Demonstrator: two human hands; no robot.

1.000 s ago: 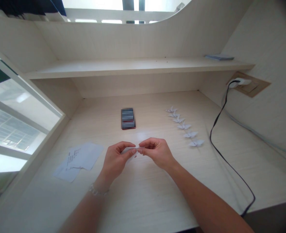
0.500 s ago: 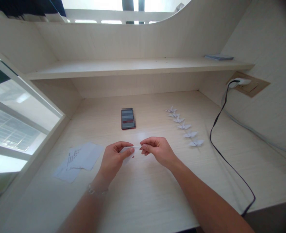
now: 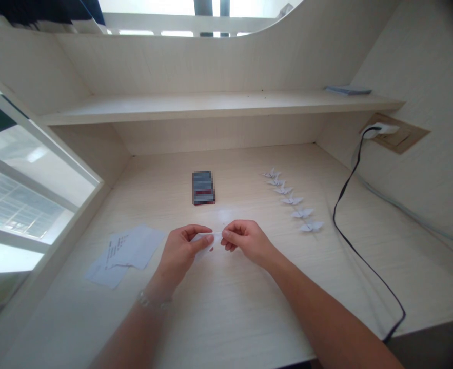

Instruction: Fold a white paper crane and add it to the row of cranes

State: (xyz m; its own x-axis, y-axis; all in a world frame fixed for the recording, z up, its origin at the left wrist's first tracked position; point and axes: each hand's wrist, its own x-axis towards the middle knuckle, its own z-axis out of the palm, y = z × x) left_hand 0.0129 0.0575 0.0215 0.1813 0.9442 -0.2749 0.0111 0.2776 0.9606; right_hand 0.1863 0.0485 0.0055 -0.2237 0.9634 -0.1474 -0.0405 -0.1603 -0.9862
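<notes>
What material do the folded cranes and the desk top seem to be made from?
The folded cranes look like thin, matte white paper: they have sharp creases and light, crisp edges. The desk top seems a pale wood-grain laminate, with fine even streaks and a slight sheen, though real wood is possible.

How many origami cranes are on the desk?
6 origami cranes, in one diagonal row on the desk, from near the back wall to right of the right hand; none looks hidden.

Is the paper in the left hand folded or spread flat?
Folded, it seems: the white paper in the left hand shows a narrow doubled shape.
</notes>
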